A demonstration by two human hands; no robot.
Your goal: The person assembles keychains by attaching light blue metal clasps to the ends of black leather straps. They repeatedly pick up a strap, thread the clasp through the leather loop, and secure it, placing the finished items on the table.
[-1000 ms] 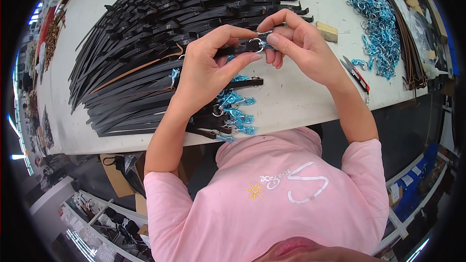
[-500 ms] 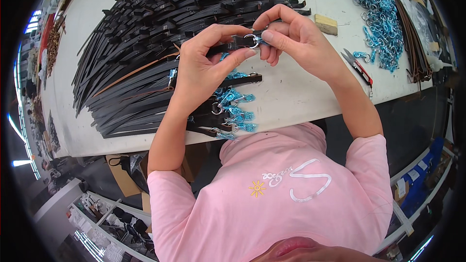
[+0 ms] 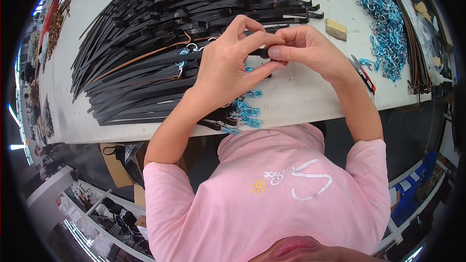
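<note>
My left hand [image 3: 232,60] is curled round a black leather strap [image 3: 257,53], its thumb below and its fingers above. The thumb and fingers of my right hand [image 3: 310,51] pinch the strap's dark end. Fingers hide part of this end. To the left of my left hand, metal rings and a blue-wrapped snap hook [image 3: 184,51] lie at the straps. Below my hands, several blue-wrapped snap hooks [image 3: 246,109] hang on the ends of other black straps.
A big fan of black straps [image 3: 160,14] covers the table's left and far side. At right lie a yellowish block [image 3: 336,29], red-handled snips [image 3: 364,75], a heap of blue-wrapped snap hooks [image 3: 386,29] and brown straps [image 3: 412,53]. The table's front edge runs before my body.
The metal ring that was between my fingertips is gone from there; the strap's dark end shows instead. A ring now shows left of my left hand. Both hands have moved slightly right.
</note>
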